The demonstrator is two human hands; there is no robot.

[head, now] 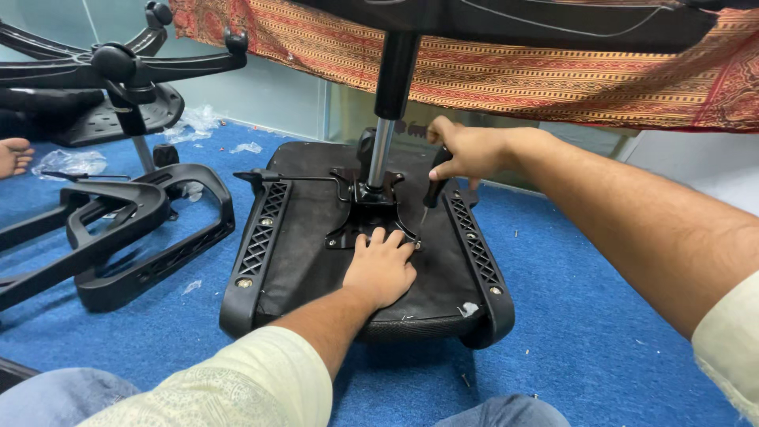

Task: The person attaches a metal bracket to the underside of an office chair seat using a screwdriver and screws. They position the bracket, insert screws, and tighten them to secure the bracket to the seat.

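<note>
An upturned black office chair seat lies on the blue carpet, underside up. A black metal mechanism plate with a silver gas cylinder stands at its middle. My left hand lies flat on the seat underside, fingertips touching the plate's near edge. My right hand grips the black handle of a screwdriver, whose tip points down at the plate's right side. A thin lever sticks out left of the plate.
Black chair armrests lie on the carpet at left. Another chair base with castors stands behind them. Another person's bare foot shows at the left edge. A patterned red cloth hangs across the top. Clear plastic wrap lies nearby.
</note>
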